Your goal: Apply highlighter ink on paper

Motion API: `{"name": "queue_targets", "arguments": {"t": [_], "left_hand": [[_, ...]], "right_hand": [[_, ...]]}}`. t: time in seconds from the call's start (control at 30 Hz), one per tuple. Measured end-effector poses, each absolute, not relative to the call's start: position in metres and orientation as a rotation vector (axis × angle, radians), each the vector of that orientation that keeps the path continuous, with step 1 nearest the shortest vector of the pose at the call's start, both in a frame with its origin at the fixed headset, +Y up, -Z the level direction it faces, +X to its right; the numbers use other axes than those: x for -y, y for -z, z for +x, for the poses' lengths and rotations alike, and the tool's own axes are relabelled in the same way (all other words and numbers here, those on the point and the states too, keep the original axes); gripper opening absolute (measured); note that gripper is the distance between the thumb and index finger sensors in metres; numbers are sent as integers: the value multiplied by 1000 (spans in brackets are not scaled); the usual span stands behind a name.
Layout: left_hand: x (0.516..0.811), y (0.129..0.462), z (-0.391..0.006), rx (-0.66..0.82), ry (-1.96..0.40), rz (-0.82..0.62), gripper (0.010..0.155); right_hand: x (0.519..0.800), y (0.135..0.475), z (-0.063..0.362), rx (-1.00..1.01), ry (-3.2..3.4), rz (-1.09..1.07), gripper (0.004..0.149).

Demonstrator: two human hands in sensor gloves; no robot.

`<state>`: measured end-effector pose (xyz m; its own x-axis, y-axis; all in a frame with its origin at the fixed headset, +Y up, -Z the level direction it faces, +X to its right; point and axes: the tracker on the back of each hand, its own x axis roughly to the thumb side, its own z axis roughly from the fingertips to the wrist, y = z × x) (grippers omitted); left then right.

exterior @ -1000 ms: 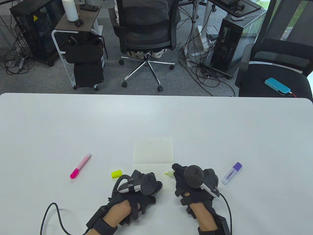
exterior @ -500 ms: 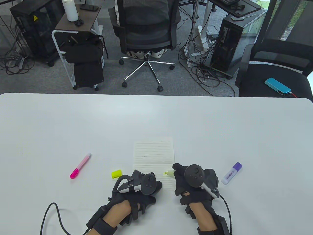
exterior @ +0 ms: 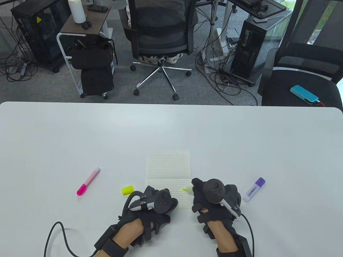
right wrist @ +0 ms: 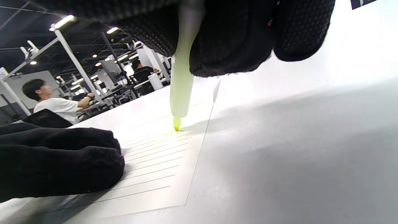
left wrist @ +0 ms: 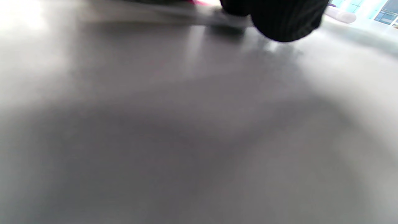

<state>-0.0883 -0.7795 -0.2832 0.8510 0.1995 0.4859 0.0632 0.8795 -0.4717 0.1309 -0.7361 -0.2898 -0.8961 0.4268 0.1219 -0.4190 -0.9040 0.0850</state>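
On lined paper (exterior: 171,176) near table's (exterior: 80,128) front edge: my right hand (exterior: 211,200) pinching yellow highlighter (right wrist: 182,84), tip touching sheet, faint ink there. Left hand (exterior: 155,202) pressing paper flat, fingers curled. I'd keep pressure light, follow ruled line, hold sheet firm.

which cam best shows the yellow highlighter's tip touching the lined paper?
Right wrist view: the yellow highlighter tip meets the lined paper sheet up close, a faint yellow streak beside it, under the right hand. Table view shows the tip small, with contact unclear. Left wrist view is blurred and shows no tip.
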Motion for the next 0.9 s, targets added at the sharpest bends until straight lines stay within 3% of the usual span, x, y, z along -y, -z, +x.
{"name": "queue_targets", "arguments": {"t": [0.27,0.7,0.9], "left_hand": [[780,283,-89,554,-76,-498,69],[780,284,-89,553,-77,-500,69],[780,284,-89,553,-77,-501,70]], "right_hand": [[737,291,131,-179,-2635,248,39],[742,295,129,-55,-2653,237,39],[740,294,132,-152,-2624,242,38]]}}
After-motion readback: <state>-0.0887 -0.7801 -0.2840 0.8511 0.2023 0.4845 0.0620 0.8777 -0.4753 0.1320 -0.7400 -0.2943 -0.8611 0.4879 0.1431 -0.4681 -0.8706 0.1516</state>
